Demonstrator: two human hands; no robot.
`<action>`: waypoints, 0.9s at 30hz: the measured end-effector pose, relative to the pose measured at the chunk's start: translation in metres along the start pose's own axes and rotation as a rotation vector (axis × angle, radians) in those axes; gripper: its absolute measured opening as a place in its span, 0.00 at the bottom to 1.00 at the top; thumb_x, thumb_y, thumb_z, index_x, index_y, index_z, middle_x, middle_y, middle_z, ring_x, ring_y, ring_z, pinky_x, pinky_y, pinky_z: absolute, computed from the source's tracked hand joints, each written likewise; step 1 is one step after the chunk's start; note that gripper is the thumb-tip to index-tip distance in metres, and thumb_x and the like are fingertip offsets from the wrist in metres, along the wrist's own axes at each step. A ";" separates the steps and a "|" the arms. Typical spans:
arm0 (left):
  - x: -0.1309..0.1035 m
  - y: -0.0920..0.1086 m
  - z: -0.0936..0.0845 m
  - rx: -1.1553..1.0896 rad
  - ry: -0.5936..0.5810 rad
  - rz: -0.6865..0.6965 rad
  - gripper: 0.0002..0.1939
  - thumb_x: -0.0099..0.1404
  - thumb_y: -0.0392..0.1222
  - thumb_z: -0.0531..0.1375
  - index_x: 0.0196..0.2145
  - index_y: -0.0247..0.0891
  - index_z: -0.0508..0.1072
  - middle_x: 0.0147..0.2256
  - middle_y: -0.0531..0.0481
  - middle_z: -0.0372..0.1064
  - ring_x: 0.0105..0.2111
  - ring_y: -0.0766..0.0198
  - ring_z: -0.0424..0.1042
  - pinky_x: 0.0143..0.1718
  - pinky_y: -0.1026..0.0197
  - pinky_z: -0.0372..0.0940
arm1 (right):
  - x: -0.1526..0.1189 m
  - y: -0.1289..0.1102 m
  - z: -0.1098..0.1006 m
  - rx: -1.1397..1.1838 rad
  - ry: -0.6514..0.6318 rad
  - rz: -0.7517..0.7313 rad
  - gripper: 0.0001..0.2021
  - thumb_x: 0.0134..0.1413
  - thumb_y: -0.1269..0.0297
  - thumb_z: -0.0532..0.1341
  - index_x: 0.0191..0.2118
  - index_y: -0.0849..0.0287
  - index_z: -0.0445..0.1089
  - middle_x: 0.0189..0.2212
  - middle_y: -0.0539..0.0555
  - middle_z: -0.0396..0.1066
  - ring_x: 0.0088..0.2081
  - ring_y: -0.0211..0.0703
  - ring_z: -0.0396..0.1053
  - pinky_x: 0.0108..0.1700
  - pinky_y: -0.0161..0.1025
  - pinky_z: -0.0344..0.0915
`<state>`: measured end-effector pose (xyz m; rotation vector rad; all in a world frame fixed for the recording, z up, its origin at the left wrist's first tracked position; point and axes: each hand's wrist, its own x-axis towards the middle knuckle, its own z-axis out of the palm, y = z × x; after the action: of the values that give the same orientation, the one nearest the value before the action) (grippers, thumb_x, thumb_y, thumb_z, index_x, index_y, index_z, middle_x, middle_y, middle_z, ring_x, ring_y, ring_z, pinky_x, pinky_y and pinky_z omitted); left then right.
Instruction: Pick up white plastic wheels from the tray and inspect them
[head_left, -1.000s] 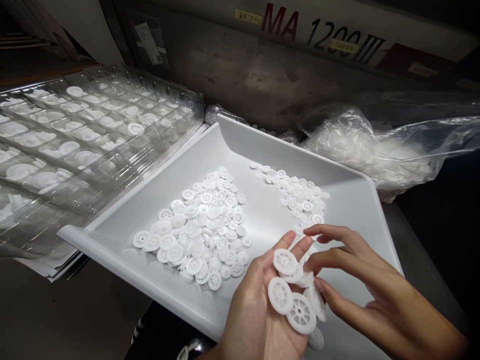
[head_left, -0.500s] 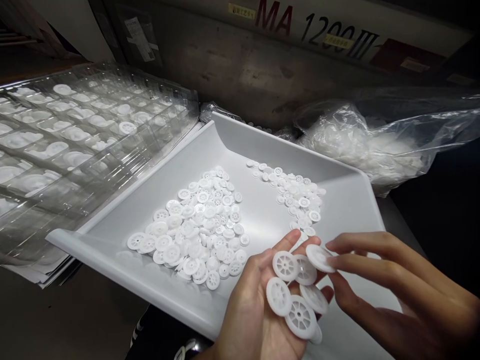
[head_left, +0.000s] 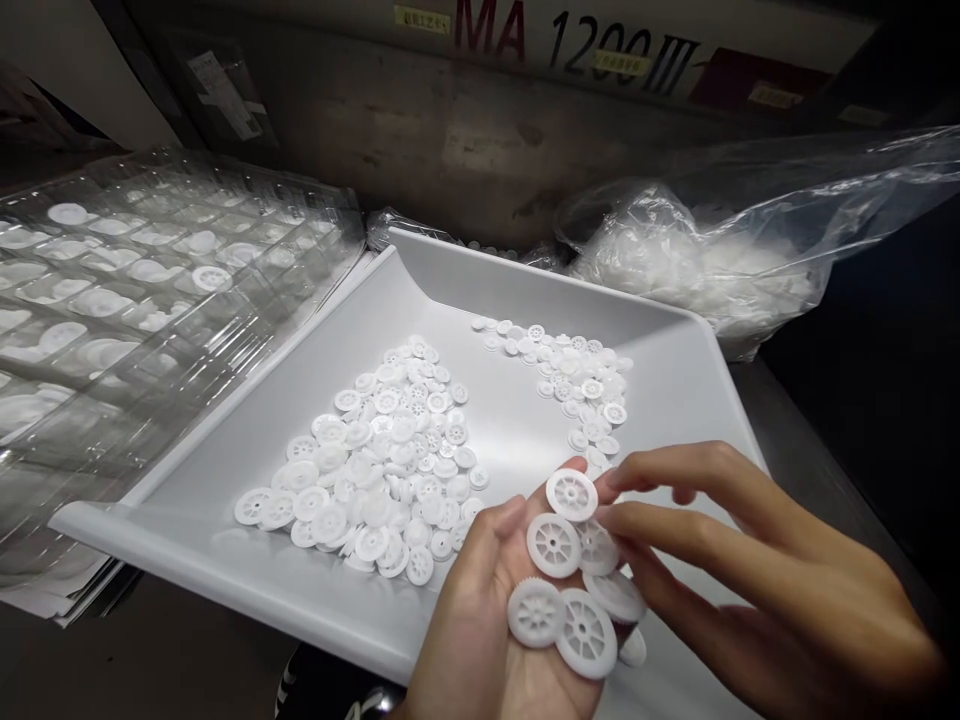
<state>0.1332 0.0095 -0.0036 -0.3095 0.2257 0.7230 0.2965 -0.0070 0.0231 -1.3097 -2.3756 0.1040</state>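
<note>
Several white spoked gears (head_left: 553,545) lie on the palm of my left hand (head_left: 495,620), which is turned up with its fingers curled around them. My right hand (head_left: 735,560) is beside it, fingertips pinched at the edge of the upper gears near my left fingertips. Both hands are over the near right part of a grey scoop-shaped tray (head_left: 247,580). On the tray, a large pile of white gears (head_left: 382,460) is left of my hands, and a smaller pile of little gears (head_left: 581,375) lies beyond them.
Clear plastic compartment trays (head_left: 150,270) holding white parts stand at the left on papers. A clear bag of white parts (head_left: 712,260) sits behind the tray at the right. A machine panel (head_left: 450,130) with lettering rises at the back.
The gear my right hand held above the palm now rests at the top of the group in my left hand. My right fingers moved left, against the gears. The view shifted slightly.
</note>
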 end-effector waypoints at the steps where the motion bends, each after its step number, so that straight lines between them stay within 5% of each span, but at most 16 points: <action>1: 0.001 0.000 0.000 -0.009 0.025 0.019 0.22 0.71 0.43 0.45 0.58 0.33 0.63 0.45 0.41 0.72 0.44 0.59 0.72 0.49 0.56 0.63 | 0.001 -0.002 0.000 0.030 0.008 -0.008 0.10 0.61 0.74 0.57 0.45 0.55 0.67 0.47 0.51 0.61 0.46 0.35 0.63 0.44 0.33 0.64; 6: 0.008 0.001 -0.003 -0.030 0.221 0.068 0.22 0.68 0.43 0.49 0.58 0.38 0.61 0.45 0.43 0.72 0.43 0.56 0.74 0.47 0.55 0.64 | 0.003 -0.012 0.008 0.131 -0.024 -0.029 0.18 0.51 0.73 0.65 0.48 0.53 0.66 0.52 0.52 0.58 0.53 0.46 0.59 0.51 0.41 0.63; 11: 0.009 -0.002 -0.006 0.011 0.150 0.078 0.16 0.68 0.42 0.48 0.48 0.34 0.69 0.39 0.45 0.71 0.42 0.60 0.74 0.43 0.62 0.65 | 0.002 -0.013 0.023 0.107 -0.080 -0.061 0.19 0.53 0.66 0.65 0.50 0.54 0.65 0.55 0.52 0.56 0.55 0.48 0.55 0.53 0.44 0.61; 18: 0.009 -0.004 -0.003 -0.017 0.212 0.125 0.18 0.68 0.41 0.50 0.53 0.36 0.65 0.36 0.48 0.69 0.35 0.63 0.74 0.44 0.61 0.65 | 0.003 -0.013 0.025 0.124 -0.081 -0.016 0.20 0.58 0.63 0.63 0.55 0.56 0.62 0.56 0.54 0.56 0.57 0.48 0.54 0.56 0.45 0.58; 27: 0.008 -0.004 -0.003 0.015 0.181 0.151 0.17 0.68 0.41 0.48 0.49 0.33 0.69 0.35 0.48 0.70 0.35 0.63 0.73 0.46 0.59 0.65 | 0.005 -0.019 0.028 0.171 -0.085 0.033 0.11 0.58 0.64 0.62 0.47 0.54 0.66 0.54 0.54 0.57 0.57 0.49 0.55 0.52 0.47 0.62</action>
<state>0.1414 0.0108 -0.0081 -0.3466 0.4293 0.8426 0.2686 -0.0096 0.0042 -1.2860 -2.3561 0.3707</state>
